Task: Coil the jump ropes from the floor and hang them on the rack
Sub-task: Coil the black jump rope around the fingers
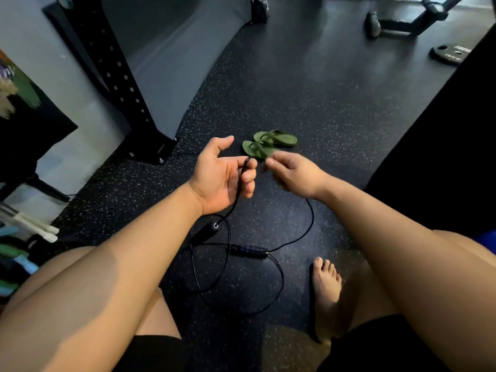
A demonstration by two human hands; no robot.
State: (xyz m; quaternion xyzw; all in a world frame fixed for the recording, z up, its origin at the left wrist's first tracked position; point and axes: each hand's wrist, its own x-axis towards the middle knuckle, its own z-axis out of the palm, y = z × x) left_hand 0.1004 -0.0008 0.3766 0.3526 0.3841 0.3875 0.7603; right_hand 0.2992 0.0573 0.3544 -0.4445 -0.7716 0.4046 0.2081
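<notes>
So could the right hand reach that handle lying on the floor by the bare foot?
Probably yes: the handle lies on open floor below the right hand, nothing covering it, though that hand seems busy pinching the cord.

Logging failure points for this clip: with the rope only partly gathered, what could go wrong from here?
The jump rope lies in crossing loops on the floor, so pulling may tighten a tangle. Only one strand hangs over the curled fingers of the left hand and could slip off. One loop lies near the bare foot and may snag it.
</notes>
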